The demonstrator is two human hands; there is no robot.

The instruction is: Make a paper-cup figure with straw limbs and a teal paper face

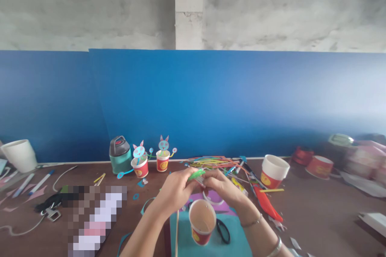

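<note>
My left hand has its fingers closed on a small bright green strip-like piece, whose exact kind I cannot make out. Fingers of my right hand are pinched at the right end of the same piece, close to the left fingertips. A pale strip hangs between the hands, and a white loop curves below the right one. Just under both hands a red and white paper cup stands upright, its inside bare, on a teal sheet. Black-handled scissors lie beside the cup, blades partly over purple paper.
Behind my hands lies a pile of coloured strips. Two cups with paper rabbit figures stand left, near a teal lidded container. Rightward are a larger paper cup and a red object. A blue partition closes the back.
</note>
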